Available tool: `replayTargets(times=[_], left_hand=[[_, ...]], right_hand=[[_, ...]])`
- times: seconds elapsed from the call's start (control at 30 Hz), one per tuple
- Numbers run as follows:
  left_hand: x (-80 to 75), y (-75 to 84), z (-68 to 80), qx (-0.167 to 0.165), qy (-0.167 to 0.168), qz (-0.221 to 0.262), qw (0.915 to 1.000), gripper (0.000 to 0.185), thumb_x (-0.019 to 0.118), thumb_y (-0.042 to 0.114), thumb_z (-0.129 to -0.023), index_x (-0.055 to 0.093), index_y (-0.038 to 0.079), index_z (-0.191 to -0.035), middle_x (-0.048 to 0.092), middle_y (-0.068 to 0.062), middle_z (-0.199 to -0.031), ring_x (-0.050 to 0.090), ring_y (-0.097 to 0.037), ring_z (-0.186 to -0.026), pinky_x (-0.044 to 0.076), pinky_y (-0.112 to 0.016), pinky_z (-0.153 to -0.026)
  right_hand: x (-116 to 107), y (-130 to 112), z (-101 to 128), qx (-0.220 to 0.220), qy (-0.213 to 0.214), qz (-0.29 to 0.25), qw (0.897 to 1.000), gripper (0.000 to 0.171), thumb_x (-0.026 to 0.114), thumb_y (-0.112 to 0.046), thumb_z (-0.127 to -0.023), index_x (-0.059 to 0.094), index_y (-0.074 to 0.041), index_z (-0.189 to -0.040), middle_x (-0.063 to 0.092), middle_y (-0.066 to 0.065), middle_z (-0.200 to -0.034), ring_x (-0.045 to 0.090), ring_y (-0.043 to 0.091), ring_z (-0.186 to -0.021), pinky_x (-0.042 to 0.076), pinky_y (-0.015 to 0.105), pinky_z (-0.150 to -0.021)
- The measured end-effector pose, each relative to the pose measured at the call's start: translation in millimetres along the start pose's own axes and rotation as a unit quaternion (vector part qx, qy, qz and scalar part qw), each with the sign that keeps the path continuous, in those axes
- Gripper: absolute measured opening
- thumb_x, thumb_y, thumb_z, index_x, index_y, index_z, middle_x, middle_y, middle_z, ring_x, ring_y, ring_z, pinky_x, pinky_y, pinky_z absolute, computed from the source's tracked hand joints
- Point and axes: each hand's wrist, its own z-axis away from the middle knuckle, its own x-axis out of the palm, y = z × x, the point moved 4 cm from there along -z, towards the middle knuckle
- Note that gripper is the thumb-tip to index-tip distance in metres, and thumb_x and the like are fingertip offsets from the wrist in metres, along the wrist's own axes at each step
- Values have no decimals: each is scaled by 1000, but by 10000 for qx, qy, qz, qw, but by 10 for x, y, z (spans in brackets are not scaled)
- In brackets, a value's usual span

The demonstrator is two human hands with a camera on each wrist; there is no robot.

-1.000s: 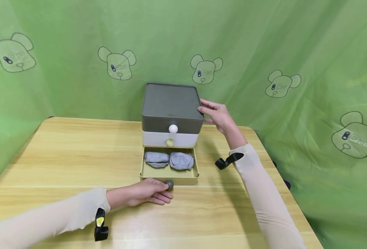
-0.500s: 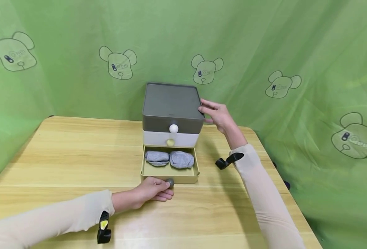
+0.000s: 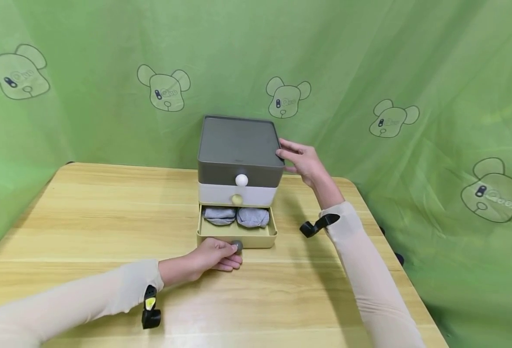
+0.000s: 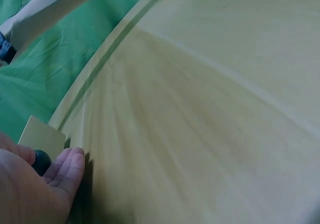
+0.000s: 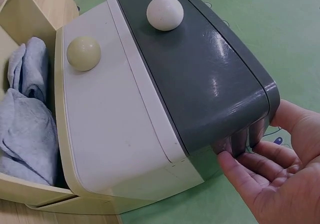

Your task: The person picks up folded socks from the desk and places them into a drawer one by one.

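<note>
A small stacked drawer unit (image 3: 238, 140) stands on the table, its top tier dark grey, the middle one white. Its yellow bottom drawer (image 3: 258, 241) is pulled out. Two grey-blue folded cloth bundles (image 3: 253, 217) lie side by side in that drawer, their back parts under the white tier. My left hand (image 3: 214, 255) pinches the drawer's round grey knob (image 3: 238, 246) between thumb and fingers; the left wrist view shows the knob (image 4: 42, 162) there too. My right hand (image 3: 304, 162) rests against the unit's right side, thumb at the top rim, fingers (image 5: 260, 166) along the grey wall.
The wooden table (image 3: 108, 217) extends to both sides and in front of the unit. A green curtain (image 3: 230, 53) with bear-head drawings hangs close behind it. The upper tiers have a white knob (image 3: 241, 180) and a yellow knob (image 3: 237, 199).
My left hand has moved forward with the knob, and the bottom drawer has slid partway in. More of the cloth bundles is now covered. The right hand stays in place.
</note>
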Motion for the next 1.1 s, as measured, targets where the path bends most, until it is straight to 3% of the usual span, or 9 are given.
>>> replayTargets(times=[0.53, 0.77, 1.1], left_hand=[[-212, 89, -306, -96, -59, -129, 9999, 36, 53, 16, -106, 61, -14, -125, 74, -25, -113, 77, -18, -90, 64, -31, -84], [-272, 123, -387, -121, -165, -146, 9997, 37, 53, 16, -106, 59, -14, -127, 74, -25, -113, 76, -17, -89, 64, -31, -84], [-360, 174, -493, -189, -45, -112, 9997, 37, 52, 17, -107, 60, -13, -128, 74, -23, -115, 77, -21, -95, 63, -32, -87]], right_hand=[[-12, -16, 12, 19, -5, 102, 9999, 57, 70, -18, -97, 50, -21, -151, 43, 5, -161, 52, 24, -140, 49, 43, -113], [-18, -16, 21, 22, -19, 112, 9999, 58, 70, -18, -97, 49, -21, -151, 42, 5, -162, 51, 25, -140, 49, 44, -113], [-6, 3, 4, 13, -67, 11, 10000, 58, 70, -17, -97, 49, -20, -151, 42, 6, -161, 51, 26, -141, 47, 46, -114]])
